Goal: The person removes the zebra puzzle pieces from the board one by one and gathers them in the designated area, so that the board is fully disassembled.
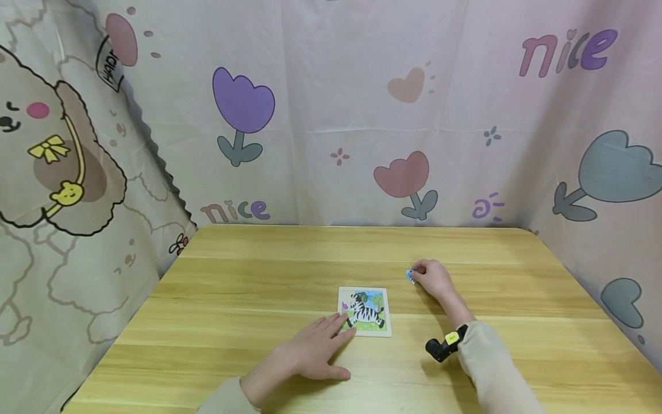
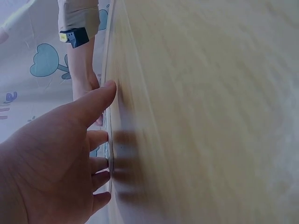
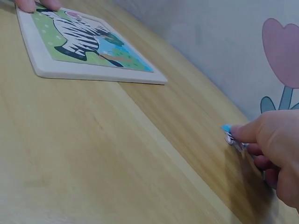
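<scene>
A square zebra jigsaw puzzle [image 1: 368, 315] in a white frame lies flat on the table, with a pale bare patch at its upper left in the head view. My left hand [image 1: 315, 349] lies with fingers spread, its fingertips touching the puzzle's lower left edge. To the right of the puzzle and farther back, my right hand [image 1: 435, 280] pinches a small puzzle piece [image 1: 409, 276] between thumb and fingers. Blue and black-and-white stripes show on that piece [image 3: 227, 134] in the right wrist view; the fingers hide the remainder.
The wooden table [image 1: 248, 276] reaches back to a patterned curtain [image 1: 320, 103], and more of this cloth hangs on both sides. A black wrist camera [image 1: 443, 347] with a yellow label sits at the right sleeve's cuff.
</scene>
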Demonstrator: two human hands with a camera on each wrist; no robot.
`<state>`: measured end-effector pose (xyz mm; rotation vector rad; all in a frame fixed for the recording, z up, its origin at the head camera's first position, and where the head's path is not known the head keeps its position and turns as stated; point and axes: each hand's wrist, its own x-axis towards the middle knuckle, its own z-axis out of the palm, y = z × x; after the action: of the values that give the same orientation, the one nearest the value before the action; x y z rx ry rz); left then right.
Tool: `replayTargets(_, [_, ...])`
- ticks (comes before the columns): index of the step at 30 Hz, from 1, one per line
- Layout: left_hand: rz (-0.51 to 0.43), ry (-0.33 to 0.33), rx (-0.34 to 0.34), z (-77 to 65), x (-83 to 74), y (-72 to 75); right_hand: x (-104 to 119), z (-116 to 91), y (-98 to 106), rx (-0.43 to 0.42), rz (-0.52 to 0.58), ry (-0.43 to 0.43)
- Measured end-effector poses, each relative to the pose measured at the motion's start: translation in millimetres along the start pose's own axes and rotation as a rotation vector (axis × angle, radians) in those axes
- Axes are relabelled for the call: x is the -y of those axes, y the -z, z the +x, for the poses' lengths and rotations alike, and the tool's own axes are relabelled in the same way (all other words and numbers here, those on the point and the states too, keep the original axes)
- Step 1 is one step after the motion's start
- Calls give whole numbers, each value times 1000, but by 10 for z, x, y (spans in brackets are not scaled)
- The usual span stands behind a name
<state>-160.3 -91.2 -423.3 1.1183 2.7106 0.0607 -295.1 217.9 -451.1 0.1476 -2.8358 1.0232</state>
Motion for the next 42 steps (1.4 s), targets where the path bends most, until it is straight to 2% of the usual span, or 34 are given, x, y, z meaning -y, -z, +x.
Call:
replayTargets(8, [-7,-6,-7,5,6,-16,58,-55,10,-19,36,21])
replayTargets(18, [-15,-3,-3,6,6,-18,432,-200,-143,-10,100,138])
replayTargets(21, [-11,-1,-5,10,7,-24,566,-255,-220,10,128,172])
replayTargets(28, [7,0,-7,23,10,-32,794,-349,-430,113,195,214])
replayTargets(34, [13,-4,-1,19,8,-23,910,-380,-560,188,158,276])
replayTargets(42, [22,-7,4,22,6,-22,954,-377,-617,229,64,304])
